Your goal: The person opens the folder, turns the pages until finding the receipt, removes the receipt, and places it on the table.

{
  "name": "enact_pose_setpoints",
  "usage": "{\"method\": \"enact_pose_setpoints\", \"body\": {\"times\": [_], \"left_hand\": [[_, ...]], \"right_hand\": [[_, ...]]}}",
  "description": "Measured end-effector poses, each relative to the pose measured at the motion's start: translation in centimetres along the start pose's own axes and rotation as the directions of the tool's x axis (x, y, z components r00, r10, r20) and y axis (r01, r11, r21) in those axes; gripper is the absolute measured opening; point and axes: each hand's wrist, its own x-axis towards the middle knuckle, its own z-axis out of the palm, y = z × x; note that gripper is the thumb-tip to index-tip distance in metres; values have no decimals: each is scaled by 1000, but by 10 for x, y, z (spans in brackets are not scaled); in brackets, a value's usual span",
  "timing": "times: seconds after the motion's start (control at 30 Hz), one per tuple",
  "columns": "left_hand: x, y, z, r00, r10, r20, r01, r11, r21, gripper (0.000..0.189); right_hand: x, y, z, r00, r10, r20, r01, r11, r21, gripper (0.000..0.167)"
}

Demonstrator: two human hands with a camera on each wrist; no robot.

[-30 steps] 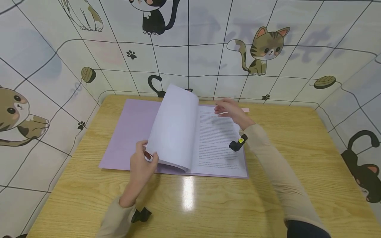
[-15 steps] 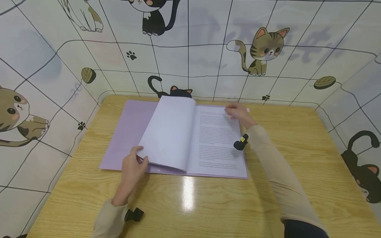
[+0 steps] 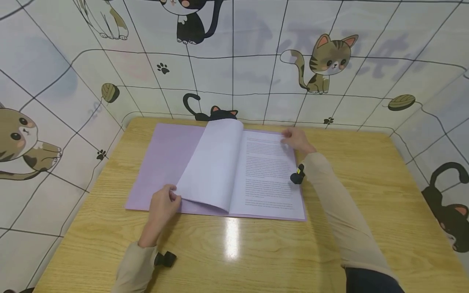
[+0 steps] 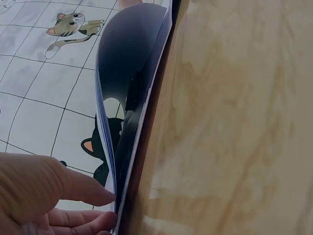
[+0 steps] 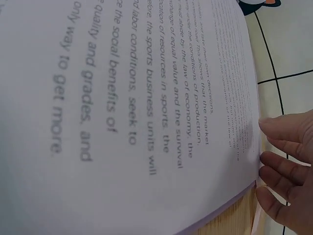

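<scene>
A purple folder lies spread on the table, with white sheets inside. My left hand pinches the lower left corner of a turned stack of pages, which curves over the left cover. In the left wrist view, the thumb and fingertips meet at the edge of the pages, and a dark clip shows underneath. On the right side lies a printed page. My right hand is at its upper right edge; in the right wrist view its loosely bent fingers touch or nearly touch that edge.
The wooden table extends in front and to both sides. A cat-patterned sheet rises behind and beside it. Each wrist wears a small black camera, such as the left one.
My left hand has moved left and slightly down, bringing the turned pages lower. My right hand has moved right from above the printed page to its edge.
</scene>
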Motion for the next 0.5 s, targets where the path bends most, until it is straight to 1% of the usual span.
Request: {"method": "enact_pose_setpoints", "body": {"times": [0.07, 0.13, 0.3, 0.4, 0.5], "left_hand": [[1, -3, 0, 1000, -4, 24, 4, 1000, 17, 25], [2, -4, 1, 999, -5, 36, 4, 1000, 26, 23], [4, -7, 3, 1000, 3, 17, -4, 999, 33, 21], [4, -7, 4, 1000, -1, 10, 1, 999, 36, 21], [5, -8, 4, 1000, -21, 15, 20, 999, 35, 22]], "right_hand": [[2, 1, 1, 1000, -9, -5, 9, 999, -38, 42], [3, 1, 2, 1000, -27, -15, 26, 996, -83, 42], [7, 0, 6, 997, -73, -25, 66, 978, -200, 39], [10, -1, 6, 998, -68, -15, 62, 970, -236, 37], [12, -3, 6, 999, -38, 0, 36, 966, -257, 35]]}}
